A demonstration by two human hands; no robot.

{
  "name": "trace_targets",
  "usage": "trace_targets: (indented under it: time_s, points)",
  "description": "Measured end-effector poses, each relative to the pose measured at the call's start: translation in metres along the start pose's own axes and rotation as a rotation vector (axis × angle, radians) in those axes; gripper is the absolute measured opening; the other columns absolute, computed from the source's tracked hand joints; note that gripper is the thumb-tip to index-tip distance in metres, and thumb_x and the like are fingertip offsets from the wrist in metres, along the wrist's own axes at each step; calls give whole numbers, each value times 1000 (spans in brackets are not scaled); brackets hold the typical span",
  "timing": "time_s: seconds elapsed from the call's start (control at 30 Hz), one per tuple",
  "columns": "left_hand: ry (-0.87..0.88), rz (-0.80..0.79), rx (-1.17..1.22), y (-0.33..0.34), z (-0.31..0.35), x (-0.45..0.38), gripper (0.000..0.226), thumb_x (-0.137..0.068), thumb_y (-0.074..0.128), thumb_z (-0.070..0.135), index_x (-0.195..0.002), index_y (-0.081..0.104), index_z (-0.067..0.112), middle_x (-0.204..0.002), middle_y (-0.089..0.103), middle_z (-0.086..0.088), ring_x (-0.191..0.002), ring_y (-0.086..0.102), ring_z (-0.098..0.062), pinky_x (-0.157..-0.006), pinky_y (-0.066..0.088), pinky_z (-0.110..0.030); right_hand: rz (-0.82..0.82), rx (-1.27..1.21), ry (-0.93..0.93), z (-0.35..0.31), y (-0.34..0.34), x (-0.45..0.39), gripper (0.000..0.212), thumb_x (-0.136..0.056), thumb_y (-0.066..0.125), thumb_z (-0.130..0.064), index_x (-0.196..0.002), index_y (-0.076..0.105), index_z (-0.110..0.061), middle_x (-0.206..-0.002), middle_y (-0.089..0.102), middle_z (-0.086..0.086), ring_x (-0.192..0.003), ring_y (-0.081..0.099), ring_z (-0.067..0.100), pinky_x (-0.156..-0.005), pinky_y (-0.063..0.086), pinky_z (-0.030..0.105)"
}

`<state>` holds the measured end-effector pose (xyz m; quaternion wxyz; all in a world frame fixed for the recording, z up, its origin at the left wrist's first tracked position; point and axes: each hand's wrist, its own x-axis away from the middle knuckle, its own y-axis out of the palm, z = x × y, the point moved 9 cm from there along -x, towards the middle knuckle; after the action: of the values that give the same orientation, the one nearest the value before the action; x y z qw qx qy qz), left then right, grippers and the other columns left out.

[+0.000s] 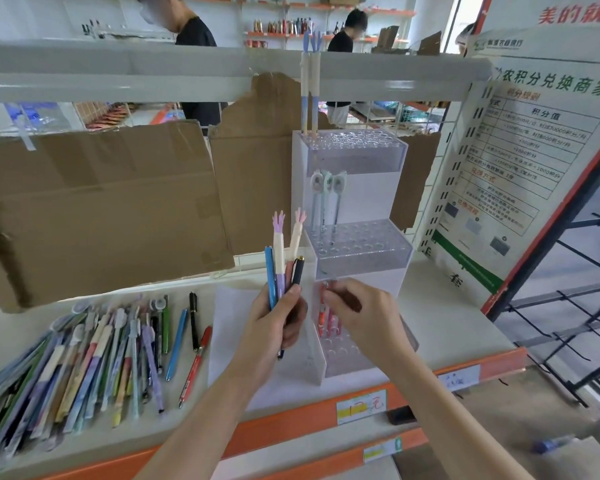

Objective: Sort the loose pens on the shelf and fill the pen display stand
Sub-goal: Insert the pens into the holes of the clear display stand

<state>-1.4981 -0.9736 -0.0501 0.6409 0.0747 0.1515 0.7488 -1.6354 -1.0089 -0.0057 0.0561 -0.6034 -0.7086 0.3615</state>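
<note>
A clear acrylic three-tier pen display stand (368, 251) sits on the shelf. Two tall pens (309, 88) stand in its top tier, three cat-topped pens (326, 202) in the middle tier. My left hand (274, 323) grips a bunch of pens (284, 268): a blue one, a black one and two with hand-shaped tops. My right hand (364, 317) pinches a red pen (324, 306) at the lowest tier, beside other red and pink pens standing there. A pile of loose pens (94, 362) lies on the shelf at left.
A white sheet of paper (229, 327) lies under the stand. Cardboard panels (101, 209) line the back of the shelf. A printed sign (520, 161) leans at right. The orange shelf edge (465, 372) carries price labels. People stand behind the rack.
</note>
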Motion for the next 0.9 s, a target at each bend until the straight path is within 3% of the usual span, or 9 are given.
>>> trace_targets:
  time_s: [0.07, 0.17, 0.3, 0.43, 0.53, 0.7, 0.83, 0.9]
  points:
    - [11, -20, 12, 5, 5, -1, 12, -88, 55, 21, -83, 51, 12, -63, 53, -3, -41, 29, -8, -37, 20, -18, -70, -111, -17, -18, 5, -5, 12, -89, 62, -24, -86, 72, -17, -69, 64, -10, -64, 56, 2, -57, 42, 13]
    - [33, -46, 0, 10, 12, -4, 13, -81, 58, 25, -81, 57, 11, -66, 57, -5, -44, 34, -9, -37, 24, -18, -138, -170, -8, -28, 10, -13, 15, -88, 62, -30, -75, 68, -28, -66, 61, -13, -61, 53, 1, -56, 38, 12]
    - [60, 3, -59, 8, 22, -7, 19, -94, 49, 10, -79, 60, 12, -69, 60, -9, -49, 43, -14, -42, 35, -21, -49, -260, 44, -29, 0, -29, 17, -87, 65, -26, -69, 66, -27, -59, 57, -12, -55, 49, 3, -58, 40, 19]
    - [57, 17, -75, 7, 28, -10, 13, -97, 45, 11, -84, 49, 8, -65, 57, 0, -42, 34, -8, -38, 28, -18, 26, -379, 73, -31, -22, -46, 15, -90, 61, -26, -75, 66, -23, -56, 62, -5, -47, 51, 6, -52, 44, 22]
    - [60, 18, -129, 8, 30, -15, 13, -97, 46, 16, -85, 47, 11, -59, 52, 9, -40, 29, -3, -37, 24, -13, -129, -236, 29, -39, -6, -43, 16, -88, 63, -23, -73, 64, -18, -62, 67, -3, -47, 56, 4, -51, 47, 18]
    - [76, 101, -138, -3, 24, -18, 14, -96, 49, 28, -89, 48, 15, -65, 58, -1, -38, 35, -9, -35, 28, -17, -40, -126, 23, -24, -23, -31, 15, -89, 62, -20, -77, 62, -11, -59, 67, -6, -48, 60, 2, -54, 51, 19]
    - [14, 169, -147, -17, 13, -15, 53, -73, 55, 60, -93, 47, 12, -54, 44, 3, -38, 31, -8, -34, 26, -18, -86, 151, 5, 1, -21, -13, 18, -91, 59, -22, -80, 61, -8, -67, 66, 4, -62, 64, 19, -61, 53, 36]
    - [-3, 153, -153, -16, 8, -15, 57, -69, 56, 66, -90, 48, 13, -55, 34, 5, -40, 26, -8, -35, 23, -19, -79, 202, 32, 20, -20, -9, 19, -93, 56, -20, -81, 58, -6, -74, 64, 7, -66, 64, 25, -63, 52, 41]
